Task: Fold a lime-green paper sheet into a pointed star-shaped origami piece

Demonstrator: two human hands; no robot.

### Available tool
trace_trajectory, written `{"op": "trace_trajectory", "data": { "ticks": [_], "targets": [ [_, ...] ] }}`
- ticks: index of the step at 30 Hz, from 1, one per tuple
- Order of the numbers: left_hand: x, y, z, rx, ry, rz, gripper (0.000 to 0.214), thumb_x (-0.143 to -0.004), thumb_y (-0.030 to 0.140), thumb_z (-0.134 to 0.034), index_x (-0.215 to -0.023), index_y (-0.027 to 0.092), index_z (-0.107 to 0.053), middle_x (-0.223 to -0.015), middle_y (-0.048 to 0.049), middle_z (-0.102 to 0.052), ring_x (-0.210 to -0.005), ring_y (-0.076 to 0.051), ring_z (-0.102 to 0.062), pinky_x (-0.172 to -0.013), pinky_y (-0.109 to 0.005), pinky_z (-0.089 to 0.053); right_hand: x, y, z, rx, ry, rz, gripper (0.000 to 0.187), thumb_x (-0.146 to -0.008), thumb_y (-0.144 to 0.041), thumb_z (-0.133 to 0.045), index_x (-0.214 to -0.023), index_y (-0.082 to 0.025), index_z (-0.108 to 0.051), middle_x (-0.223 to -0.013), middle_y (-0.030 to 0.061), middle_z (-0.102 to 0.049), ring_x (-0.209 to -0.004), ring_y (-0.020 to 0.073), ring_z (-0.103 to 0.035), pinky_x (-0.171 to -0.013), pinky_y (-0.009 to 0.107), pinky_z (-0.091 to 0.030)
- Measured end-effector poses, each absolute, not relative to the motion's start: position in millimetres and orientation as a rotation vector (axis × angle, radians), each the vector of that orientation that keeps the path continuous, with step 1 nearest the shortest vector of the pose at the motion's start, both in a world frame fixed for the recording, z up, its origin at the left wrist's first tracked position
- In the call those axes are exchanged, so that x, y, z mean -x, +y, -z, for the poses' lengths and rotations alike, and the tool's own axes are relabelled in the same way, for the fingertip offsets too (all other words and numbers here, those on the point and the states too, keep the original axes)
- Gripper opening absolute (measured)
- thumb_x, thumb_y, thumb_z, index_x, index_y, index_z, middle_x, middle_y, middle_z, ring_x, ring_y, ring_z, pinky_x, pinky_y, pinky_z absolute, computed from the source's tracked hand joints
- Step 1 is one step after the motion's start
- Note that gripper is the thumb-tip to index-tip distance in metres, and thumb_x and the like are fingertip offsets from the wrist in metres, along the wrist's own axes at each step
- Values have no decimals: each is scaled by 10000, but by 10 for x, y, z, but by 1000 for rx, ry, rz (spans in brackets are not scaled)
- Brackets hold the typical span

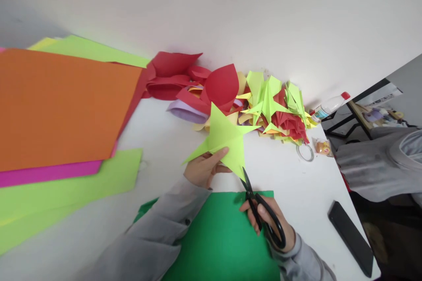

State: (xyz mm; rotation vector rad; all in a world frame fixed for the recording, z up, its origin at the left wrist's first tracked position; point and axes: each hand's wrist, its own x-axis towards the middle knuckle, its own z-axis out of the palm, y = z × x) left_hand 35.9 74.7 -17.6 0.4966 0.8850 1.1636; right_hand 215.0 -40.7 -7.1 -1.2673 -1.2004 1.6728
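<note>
A lime-green paper star is pinched by my left hand, thumb on top and fingers beneath. One point of the star hangs down toward the right. There the blades of black-handled scissors meet its tip, spread slightly around or beside it; I cannot tell which. My right hand grips the scissors by their loops, and the loops stand apart. Below both hands lies a sheet of green paper, partly covered by my left sleeve.
Large coloured sheets, orange on top, fill the left side. Along the wall sit red paper shapes and folded lime stars. At right are a bottle, a tape roll, a wrapped snack and a black case. A person is beyond the edge.
</note>
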Motion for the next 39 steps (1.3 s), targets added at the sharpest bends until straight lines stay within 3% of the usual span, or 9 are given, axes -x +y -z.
{"op": "trace_trajectory", "data": {
  "ticks": [8, 39],
  "targets": [
    [-360, 742, 177, -475, 887, -1182, 320, -547, 215, -815, -846, 147, -724, -780, -53, -753, -505, -168, -661, -403, -218, -556, -2156, -421, 77, 1273, -1199, -1667, 593, -790, -683, -543, -898, -118, -691, -566, -17, -470, -441, 70, -395, -392, 191, -315],
    [-357, 748, 219, -517, 896, -1150, 369, -574, 240, -821, -908, 130, -707, -762, -48, -752, -500, -154, -659, -420, -206, -565, -2155, -411, 82, 1278, -1210, -1666, 603, -781, -683, -553, -886, -101, -674, -560, -25, -470, -432, 56, -398, -393, 172, -331]
  ]
}}
